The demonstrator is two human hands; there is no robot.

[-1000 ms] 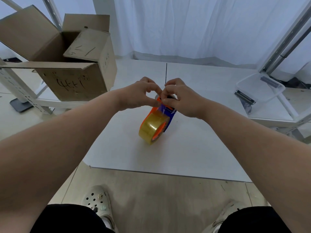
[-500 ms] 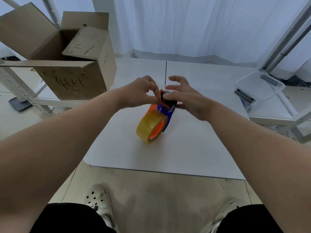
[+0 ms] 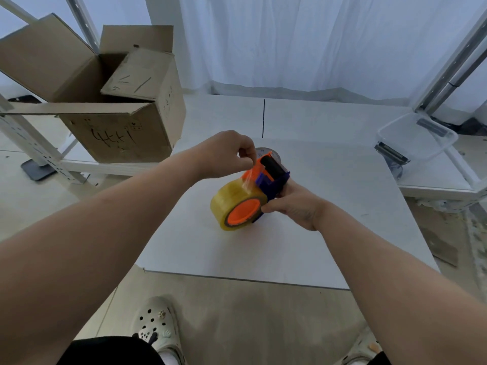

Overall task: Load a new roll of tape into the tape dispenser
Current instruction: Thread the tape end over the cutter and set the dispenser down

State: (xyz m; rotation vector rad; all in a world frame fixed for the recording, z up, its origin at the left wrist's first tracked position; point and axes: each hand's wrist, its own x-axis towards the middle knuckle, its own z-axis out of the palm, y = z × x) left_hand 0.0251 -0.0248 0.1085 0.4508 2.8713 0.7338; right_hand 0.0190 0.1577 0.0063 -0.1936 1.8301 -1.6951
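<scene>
One hand now grips dispenser.

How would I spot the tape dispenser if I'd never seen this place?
Look at the white table, near its middle, between the person's two hands. The tape dispenser is the purple and orange gadget there, with a fat yellowish roll of tape mounted on it; nothing else nearby is brightly coloured.

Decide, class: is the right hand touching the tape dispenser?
Touching. The head view shows the right hand wrapped around the blue tape dispenser, its thumb pressed against the frame beside the orange hub, with no gap visible.
</scene>
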